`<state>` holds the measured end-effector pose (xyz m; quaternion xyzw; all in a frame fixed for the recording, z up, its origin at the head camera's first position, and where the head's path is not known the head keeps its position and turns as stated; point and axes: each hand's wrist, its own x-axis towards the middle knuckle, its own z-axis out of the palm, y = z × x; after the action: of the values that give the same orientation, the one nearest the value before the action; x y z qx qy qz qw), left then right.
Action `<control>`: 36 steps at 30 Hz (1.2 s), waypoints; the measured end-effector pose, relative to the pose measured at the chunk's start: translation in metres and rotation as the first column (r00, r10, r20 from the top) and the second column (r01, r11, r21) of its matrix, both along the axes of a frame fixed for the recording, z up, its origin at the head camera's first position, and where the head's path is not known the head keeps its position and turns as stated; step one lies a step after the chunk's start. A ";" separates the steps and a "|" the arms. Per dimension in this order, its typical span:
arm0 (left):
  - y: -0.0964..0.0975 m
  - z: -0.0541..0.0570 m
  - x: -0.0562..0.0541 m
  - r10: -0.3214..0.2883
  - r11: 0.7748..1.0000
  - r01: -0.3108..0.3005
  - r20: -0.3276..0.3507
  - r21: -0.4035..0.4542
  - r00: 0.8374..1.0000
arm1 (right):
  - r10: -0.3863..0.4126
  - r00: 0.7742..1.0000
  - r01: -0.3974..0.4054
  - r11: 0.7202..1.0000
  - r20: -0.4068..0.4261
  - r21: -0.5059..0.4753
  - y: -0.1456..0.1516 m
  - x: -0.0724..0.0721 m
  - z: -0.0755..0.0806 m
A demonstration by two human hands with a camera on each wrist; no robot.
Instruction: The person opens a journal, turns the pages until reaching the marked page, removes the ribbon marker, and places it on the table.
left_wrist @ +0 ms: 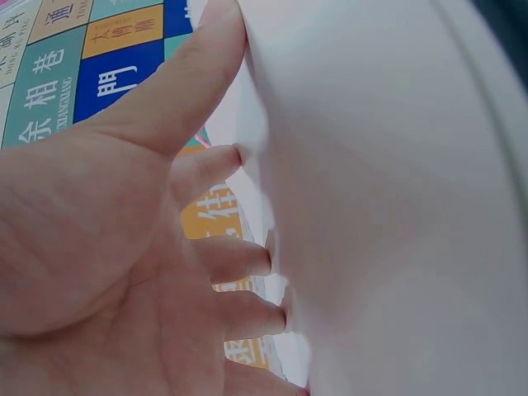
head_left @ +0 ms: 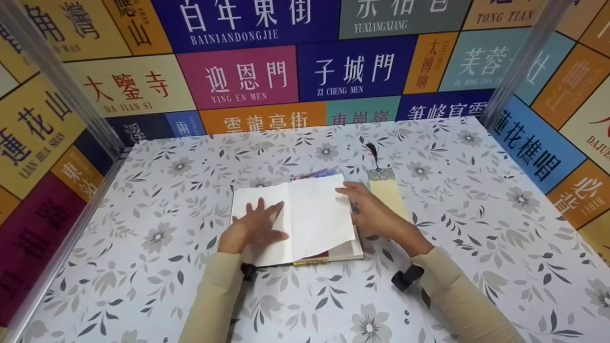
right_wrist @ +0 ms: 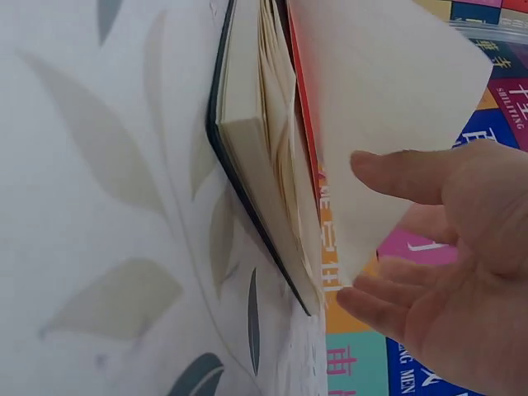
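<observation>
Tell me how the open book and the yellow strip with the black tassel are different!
The book shows wide white pages, while the strip is pale yellow with a grey patterned end.
The book looks bigger; the strip looks narrower.
The left hand and right hand touch the book, but neither holds the strip.
Both lie on the flowery tablecloth.

tabletop left of the book affords passage. to its right, right hand and yellow strip obstruct. lettered wall bounds rear.
</observation>
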<state>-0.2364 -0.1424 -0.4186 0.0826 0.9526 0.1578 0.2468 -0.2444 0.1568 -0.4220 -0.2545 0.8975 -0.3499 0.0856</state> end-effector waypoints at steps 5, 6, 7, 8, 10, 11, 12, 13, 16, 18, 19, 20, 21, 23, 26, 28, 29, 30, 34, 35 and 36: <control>-0.001 0.000 0.000 -0.008 1.000 0.008 -0.012 -0.005 1.000 | -0.067 0.985 0.103 0.967 0.158 -0.235 0.002 -0.005 -0.001; -0.001 0.000 0.000 -0.008 1.000 0.008 -0.012 -0.004 1.000 | -0.068 0.979 0.119 0.956 0.192 -0.266 0.003 -0.006 -0.001; -0.001 0.000 0.000 -0.008 1.000 0.008 -0.012 -0.002 1.000 | -0.068 0.972 0.136 0.944 0.226 -0.302 0.003 -0.007 -0.002; -0.001 0.000 0.000 -0.006 1.000 0.006 -0.011 0.001 1.000 | -0.061 0.965 0.148 0.929 0.255 -0.338 0.004 -0.008 -0.002; -0.001 -0.001 0.000 -0.001 1.000 0.001 -0.006 0.007 1.000 | -0.044 0.950 0.172 0.901 0.310 -0.399 0.004 -0.009 -0.002; -0.001 0.000 0.000 0.002 1.000 -0.002 -0.004 0.010 1.000 | -0.040 0.939 0.193 0.884 0.343 -0.425 0.003 -0.009 -0.002; -0.001 0.000 0.000 0.004 1.000 -0.004 -0.003 0.011 1.000 | -0.039 0.928 0.213 0.870 0.370 -0.444 0.002 -0.009 -0.002; -0.001 0.000 0.000 0.005 1.000 -0.005 -0.003 0.013 1.000 | -0.043 0.915 0.240 0.856 0.400 -0.458 0.001 -0.009 -0.001; -0.001 0.000 0.001 0.000 1.000 0.000 -0.006 0.006 1.000 | -0.042 0.868 0.312 0.822 0.495 -0.477 -0.001 -0.009 0.000; -0.001 -0.001 0.001 -0.004 1.000 0.004 -0.010 0.002 1.000 | -0.048 0.827 0.366 0.801 0.559 -0.473 -0.003 -0.009 0.000; -0.001 -0.001 0.001 -0.005 1.000 0.005 -0.011 0.002 1.000 | -0.053 0.807 0.392 0.793 0.589 -0.466 -0.003 -0.009 0.000; -0.001 -0.001 0.001 -0.006 1.000 0.006 -0.011 -0.001 1.000 | -0.053 0.789 0.411 0.787 0.612 -0.461 -0.004 -0.009 -0.001; -0.001 -0.001 0.001 -0.005 1.000 0.005 -0.012 0.001 1.000 | -0.065 0.775 0.429 0.784 0.629 -0.448 -0.005 -0.009 -0.001; -0.001 -0.002 0.001 -0.004 1.000 0.004 -0.011 0.005 1.000 | -0.098 0.753 0.459 0.787 0.650 -0.413 -0.006 -0.009 -0.003; -0.001 -0.002 0.000 -0.001 1.000 0.001 -0.006 0.008 1.000 | -0.136 0.740 0.481 0.791 0.659 -0.378 -0.006 -0.011 -0.008; -0.001 -0.002 -0.001 -0.003 1.000 0.003 -0.006 0.009 1.000 | -0.154 0.736 0.491 0.791 0.659 -0.364 -0.006 -0.012 -0.011; -0.001 -0.002 -0.001 -0.001 1.000 0.001 -0.005 0.011 1.000 | -0.159 0.733 0.496 0.791 0.662 -0.358 -0.006 -0.013 -0.013; -0.001 -0.002 -0.001 -0.001 1.000 0.001 -0.005 0.010 1.000 | -0.164 0.731 0.497 0.793 0.662 -0.353 -0.005 -0.013 -0.014; -0.002 -0.004 0.000 0.003 1.000 -0.002 -0.018 0.021 1.000 | -0.187 0.723 0.507 0.798 0.665 -0.326 -0.004 -0.015 -0.018; -0.003 -0.004 0.000 0.003 1.000 -0.002 -0.023 0.027 1.000 | -0.190 0.722 0.507 0.799 0.665 -0.322 -0.004 -0.015 -0.019; -0.003 -0.004 0.001 0.002 0.999 -0.001 -0.028 0.034 1.000 | -0.196 0.719 0.514 0.796 0.667 -0.320 -0.004 -0.015 -0.018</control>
<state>-0.2350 -0.1457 -0.4223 0.0882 0.9532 0.1732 0.2318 -0.2593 0.1532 -0.4403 0.0409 0.7371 -0.6346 0.2286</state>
